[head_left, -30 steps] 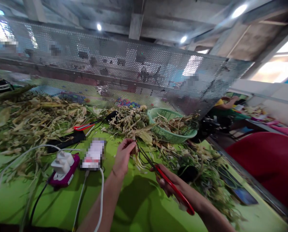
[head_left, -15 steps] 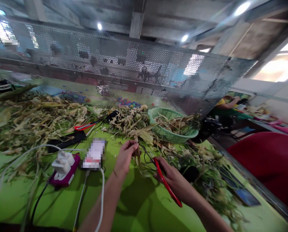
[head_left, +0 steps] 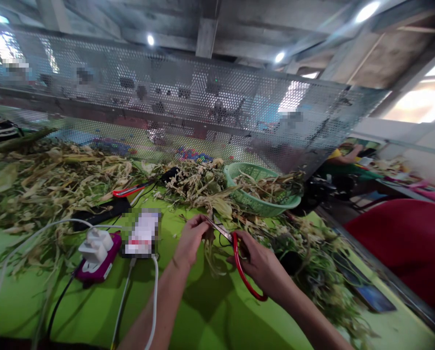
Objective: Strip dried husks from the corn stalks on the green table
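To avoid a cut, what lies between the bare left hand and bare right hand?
In the head view, metal blades of red-handled scissors lie between left hand and right hand; pale dried plant strips hang below.

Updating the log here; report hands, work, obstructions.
Left hand pinching dry tan plant strands. Right hand gripping red-handled metal scissors, blades at left fingertips. Green perforated basket beyond; nothing visibly blocking.

We look through one camera worn on the person's head, facing forward and down over the green tabletop (head_left: 217, 321). We see the left hand (head_left: 190, 243) and right hand (head_left: 259, 260) close, below centre; farther off, our wide, tilted view takes in the perforated screen (head_left: 170, 104) and ceiling (head_left: 159, 19).
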The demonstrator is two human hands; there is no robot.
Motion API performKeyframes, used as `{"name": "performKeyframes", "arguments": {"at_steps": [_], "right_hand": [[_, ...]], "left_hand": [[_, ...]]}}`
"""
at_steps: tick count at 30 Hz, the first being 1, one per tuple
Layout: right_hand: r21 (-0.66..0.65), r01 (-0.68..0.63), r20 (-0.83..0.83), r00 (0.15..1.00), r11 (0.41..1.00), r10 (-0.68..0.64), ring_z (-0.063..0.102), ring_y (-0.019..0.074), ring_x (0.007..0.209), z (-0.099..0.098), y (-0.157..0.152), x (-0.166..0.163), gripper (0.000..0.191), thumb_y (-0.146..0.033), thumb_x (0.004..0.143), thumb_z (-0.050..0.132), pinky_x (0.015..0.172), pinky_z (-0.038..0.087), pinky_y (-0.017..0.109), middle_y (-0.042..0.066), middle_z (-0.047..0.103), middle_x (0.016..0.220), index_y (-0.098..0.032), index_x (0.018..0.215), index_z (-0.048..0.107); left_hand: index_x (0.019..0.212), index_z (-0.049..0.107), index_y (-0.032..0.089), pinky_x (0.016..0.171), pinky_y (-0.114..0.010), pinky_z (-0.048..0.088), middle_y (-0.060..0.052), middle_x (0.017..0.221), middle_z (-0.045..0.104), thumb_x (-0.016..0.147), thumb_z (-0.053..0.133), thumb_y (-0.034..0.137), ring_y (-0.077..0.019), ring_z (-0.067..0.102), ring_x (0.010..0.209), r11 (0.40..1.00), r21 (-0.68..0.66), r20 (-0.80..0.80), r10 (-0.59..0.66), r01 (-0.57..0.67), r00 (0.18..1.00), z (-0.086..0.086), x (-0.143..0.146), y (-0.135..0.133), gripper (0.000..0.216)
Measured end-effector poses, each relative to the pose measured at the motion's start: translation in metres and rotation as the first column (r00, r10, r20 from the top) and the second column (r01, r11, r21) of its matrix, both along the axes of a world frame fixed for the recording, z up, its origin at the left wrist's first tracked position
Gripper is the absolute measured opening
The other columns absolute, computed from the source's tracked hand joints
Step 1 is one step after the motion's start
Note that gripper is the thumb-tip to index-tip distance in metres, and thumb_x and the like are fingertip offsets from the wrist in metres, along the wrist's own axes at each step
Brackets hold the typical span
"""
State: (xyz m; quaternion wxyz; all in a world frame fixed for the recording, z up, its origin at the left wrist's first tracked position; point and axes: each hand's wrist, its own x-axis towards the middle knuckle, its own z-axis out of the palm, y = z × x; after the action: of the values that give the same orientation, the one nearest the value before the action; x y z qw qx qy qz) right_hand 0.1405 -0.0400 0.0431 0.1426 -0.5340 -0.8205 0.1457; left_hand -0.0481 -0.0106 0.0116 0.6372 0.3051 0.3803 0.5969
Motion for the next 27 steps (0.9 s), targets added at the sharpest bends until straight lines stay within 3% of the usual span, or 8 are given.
{"name": "performKeyframes", "arguments": {"at_steps": [9, 19, 27], "right_hand": [[0.087, 0.016, 0.059, 0.998, 0.996, -0.021, 0.065, 0.0228, 0.08, -0.003, 0.003, 0.001, 0.043, -0.036, 0.083, 0.053, 0.067, 0.046, 0.03, 0.01, 0.066, 0.107, -0.019, 0.122, 0.046], [0.194, -0.005, 0.068, 0.998, 0.981, -0.009, 0.067, 0.0228, 0.08, -0.007, 0.008, 0.007, 0.045, -0.038, 0.081, 0.058, 0.069, 0.049, 0.032, 0.009, 0.067, 0.107, -0.022, 0.122, 0.051], [0.243, -0.038, 0.151, 0.988, 0.969, 0.001, 0.067, 0.0206, 0.072, -0.007, 0.01, 0.01, 0.041, -0.038, 0.085, 0.054, 0.063, 0.047, 0.03, 0.008, 0.07, 0.101, -0.022, 0.122, 0.05]], "left_hand": [[0.07, 0.062, 0.015, 0.054, -0.019, 0.039, 0.003, 0.062, 0.058, 0.062, 0.067, 0.023, -0.0072, 0.048, 0.054, 1.0, -0.001, 0.003, -0.028, 0.028, 1.0, 0.0, 0.001, -0.001, 0.013], [0.068, 0.063, 0.015, 0.052, -0.018, 0.035, 0.004, 0.061, 0.056, 0.06, 0.064, 0.02, -0.0065, 0.047, 0.055, 0.999, 0.016, 0.04, 0.035, -0.035, 0.999, 0.006, 0.0, -0.002, 0.009], [0.071, 0.064, 0.015, 0.052, -0.019, 0.036, 0.003, 0.062, 0.056, 0.064, 0.065, 0.022, -0.007, 0.046, 0.054, 0.999, 0.032, -0.014, 0.016, -0.016, 1.0, -0.001, -0.001, 0.0, 0.01]]}}
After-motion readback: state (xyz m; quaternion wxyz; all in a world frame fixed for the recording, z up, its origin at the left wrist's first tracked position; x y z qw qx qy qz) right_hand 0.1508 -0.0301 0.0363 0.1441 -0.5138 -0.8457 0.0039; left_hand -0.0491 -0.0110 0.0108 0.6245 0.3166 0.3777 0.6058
